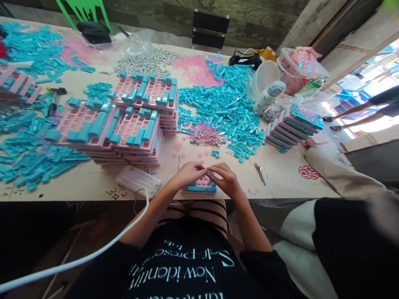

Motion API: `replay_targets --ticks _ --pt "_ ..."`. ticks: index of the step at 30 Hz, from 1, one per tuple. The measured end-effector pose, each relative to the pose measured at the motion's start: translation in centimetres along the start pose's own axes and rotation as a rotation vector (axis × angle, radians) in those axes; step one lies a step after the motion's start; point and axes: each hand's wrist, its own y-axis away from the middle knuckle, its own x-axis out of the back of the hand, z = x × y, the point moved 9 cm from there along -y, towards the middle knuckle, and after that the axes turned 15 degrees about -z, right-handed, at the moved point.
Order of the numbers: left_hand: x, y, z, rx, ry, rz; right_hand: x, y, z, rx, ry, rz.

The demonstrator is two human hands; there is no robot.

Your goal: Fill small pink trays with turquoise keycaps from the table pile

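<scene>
A small pink grid frame with blue keys along its edge lies flat at the table's front edge. Above its far side, my left hand has its fingers bent in a pinch. My right hand meets it there, its thumb and fingertips also pinched together. Whatever the fingertips hold is too small to tell. Just beyond my hands are loose clear pink pieces and one short blue piece.
Stacks of pink frames with blue keys stand to the left, beside a white power strip with a cable. A heap of blue pieces covers the middle. Tweezers lie right; another frame stack stands beyond them.
</scene>
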Motion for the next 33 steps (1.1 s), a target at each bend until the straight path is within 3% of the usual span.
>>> replay_targets --ticks 6,11,16,27,33 --pt "-0.3 -0.9 0.5 -0.01 -0.209 -0.121 -0.4 -0.2 0.6 -0.024 0.052 -0.05" --pt "2.1 -0.6 0.6 0.102 -0.479 0.069 -1.6 0.1 2.5 -0.111 0.05 -0.093" --pt "1.7 -1.3 0.3 0.151 -0.62 -0.011 -3.4 0.3 3.4 -0.142 0.07 -0.177" --pt "1.0 -3.3 -2.2 0.189 -0.63 -0.065 -4.4 0.1 2.8 -0.079 0.195 -0.258" --pt "0.8 -3.8 -2.4 0.184 -0.609 -0.107 -4.9 0.1 2.0 -0.076 0.27 -0.287"
